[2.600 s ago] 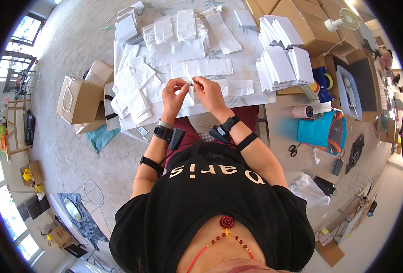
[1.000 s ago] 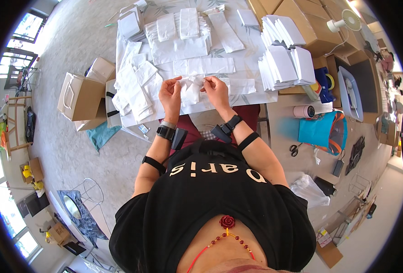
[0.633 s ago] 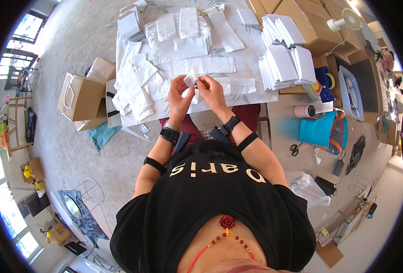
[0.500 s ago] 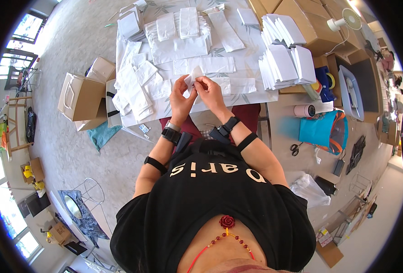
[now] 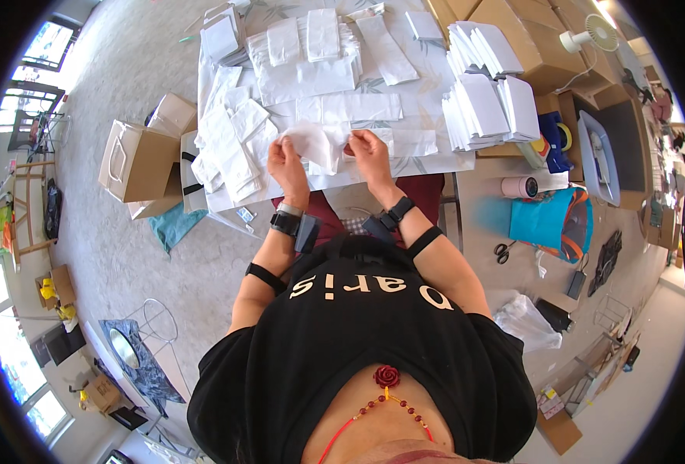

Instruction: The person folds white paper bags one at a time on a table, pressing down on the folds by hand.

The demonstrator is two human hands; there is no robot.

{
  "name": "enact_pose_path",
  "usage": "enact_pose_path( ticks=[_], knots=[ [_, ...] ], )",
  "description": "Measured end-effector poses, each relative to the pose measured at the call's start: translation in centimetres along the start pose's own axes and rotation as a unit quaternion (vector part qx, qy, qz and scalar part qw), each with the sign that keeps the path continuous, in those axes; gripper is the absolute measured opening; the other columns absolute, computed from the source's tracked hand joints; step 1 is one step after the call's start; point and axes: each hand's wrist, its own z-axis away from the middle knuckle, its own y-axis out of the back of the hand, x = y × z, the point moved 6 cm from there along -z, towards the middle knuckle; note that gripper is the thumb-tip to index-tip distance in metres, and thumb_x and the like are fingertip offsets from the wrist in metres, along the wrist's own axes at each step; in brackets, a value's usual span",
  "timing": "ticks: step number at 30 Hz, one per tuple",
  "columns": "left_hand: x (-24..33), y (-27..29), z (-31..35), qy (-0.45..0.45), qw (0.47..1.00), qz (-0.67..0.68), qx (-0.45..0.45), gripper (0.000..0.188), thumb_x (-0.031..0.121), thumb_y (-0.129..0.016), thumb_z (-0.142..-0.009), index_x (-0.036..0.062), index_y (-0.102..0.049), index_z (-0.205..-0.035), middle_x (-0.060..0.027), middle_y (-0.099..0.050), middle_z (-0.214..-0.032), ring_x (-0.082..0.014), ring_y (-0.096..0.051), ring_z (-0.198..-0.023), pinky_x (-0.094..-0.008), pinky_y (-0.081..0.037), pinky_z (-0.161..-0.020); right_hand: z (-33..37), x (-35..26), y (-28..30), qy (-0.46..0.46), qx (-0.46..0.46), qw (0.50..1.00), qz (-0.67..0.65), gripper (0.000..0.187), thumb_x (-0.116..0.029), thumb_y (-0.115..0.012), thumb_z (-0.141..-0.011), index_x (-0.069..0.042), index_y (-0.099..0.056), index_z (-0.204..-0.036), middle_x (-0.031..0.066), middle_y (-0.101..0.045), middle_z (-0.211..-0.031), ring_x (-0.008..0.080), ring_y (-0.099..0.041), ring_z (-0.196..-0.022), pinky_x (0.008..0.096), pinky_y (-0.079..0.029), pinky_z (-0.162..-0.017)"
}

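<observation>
A thin, slightly see-through white sheet (image 5: 316, 144) is stretched between my hands above the table's near edge. I cannot tell whether it is a single layer or a bag. My left hand (image 5: 287, 168) pinches its left end, and my right hand (image 5: 370, 158) pinches the right end. Just beyond the sheet, flat white strips (image 5: 373, 107) lie on the patterned tablecloth (image 5: 427, 164). Beside my left hand is a loose spread of white strips (image 5: 230, 155). Farther back lies a layered pile of white sleeves (image 5: 304, 81) with smaller folded pieces on top.
Stacks of white folded cards or envelopes (image 5: 474, 112) stand at the table's right. Beyond them are cardboard boxes (image 5: 524, 54) and a small fan (image 5: 594, 33). More boxes (image 5: 138, 162) stand left of the table. At the right are a pink cup (image 5: 519, 186) and blue bag (image 5: 540, 224).
My hands have moved apart, the left one to the left and the right one slightly right. The white sheet, bunched between my fingers before, is now spread out between them.
</observation>
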Motion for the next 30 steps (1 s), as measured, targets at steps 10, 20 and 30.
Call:
enact_pose_path(
  ticks=[10, 20, 30],
  knots=[
    [-4.9, 5.4, 0.4, 0.032, 0.972, -0.232, 0.011, 0.033, 0.025, -0.076, -0.093, -0.0015, -0.059, -0.100, -0.0057, -0.062, -0.087, -0.0151, -0.059, -0.078, -0.0318, -0.049, -0.072, 1.0, 4.5, 6.3, -0.089, 0.070, 0.993, -0.044, 0.019, -0.011, -0.056, -0.106, 0.004, -0.058, -0.118, 0.0132, -0.071, -0.109, 0.0230, -0.074, -0.098, 0.0335, -0.060, -0.086],
    [-1.5, -0.4, 2.0, -0.177, 0.888, -0.413, -0.099, 0.063, 0.013, -0.087, -0.074, -0.0003, -0.046, -0.119, -0.0241, -0.058, -0.111, -0.0413, -0.060, -0.105, -0.0480, -0.048, -0.092, 0.7, 5.1, 9.5, -0.165, 0.109, 0.980, 0.029, 0.024, -0.016, -0.063, -0.100, 0.005, -0.060, -0.111, 0.0115, -0.070, -0.095, 0.0176, -0.072, -0.074, 0.0293, -0.059, -0.060],
    [-4.3, 1.4, 0.0, -0.042, 0.924, -0.371, -0.086, 0.055, 0.010, -0.080, -0.076, 0.0043, -0.051, -0.122, -0.0208, -0.066, -0.103, -0.0383, -0.066, -0.094, -0.0450, -0.051, -0.089, 0.7, 5.2, 10.2, -0.073, 0.112, 0.979, 0.153, 0.019, -0.014, -0.066, -0.097, 0.003, -0.067, -0.105, 0.0107, -0.071, -0.090, 0.0171, -0.073, -0.066, 0.0286, -0.057, -0.056]
  ],
)
